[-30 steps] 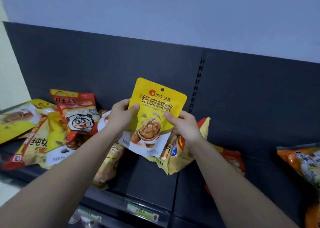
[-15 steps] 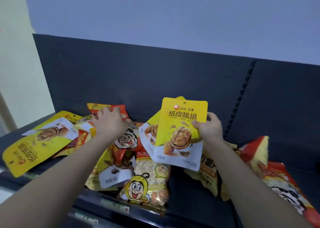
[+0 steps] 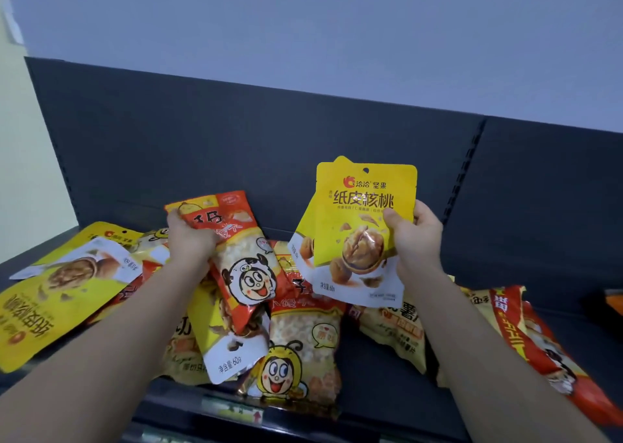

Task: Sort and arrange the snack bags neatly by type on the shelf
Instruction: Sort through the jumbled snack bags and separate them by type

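Note:
My right hand (image 3: pixel 414 240) holds yellow walnut bags (image 3: pixel 357 227) upright above the pile, one right behind the other, thumb on the front one. My left hand (image 3: pixel 188 240) grips the top of a red cartoon-face snack bag (image 3: pixel 241 257) and lifts it off the heap. Under it lie another yellow walnut bag (image 3: pixel 229 341) and a bee-character puff bag (image 3: pixel 296 351). A further yellow walnut bag (image 3: pixel 50 301) lies flat at the left of the dark shelf (image 3: pixel 387 405).
Right of my right arm lie a yellow chip bag (image 3: pixel 391 331) and red bags (image 3: pixel 526 334). An orange bag edge (image 3: pixel 613 299) shows at far right. The shelf's dark back panel (image 3: pixel 236 146) rises behind; a price-label strip (image 3: pixel 236 412) runs along the front edge.
My left hand let go of the yellow walnut bags, moved left and took hold of the red cartoon-face bag, lifting it. My right hand keeps the walnut bags raised.

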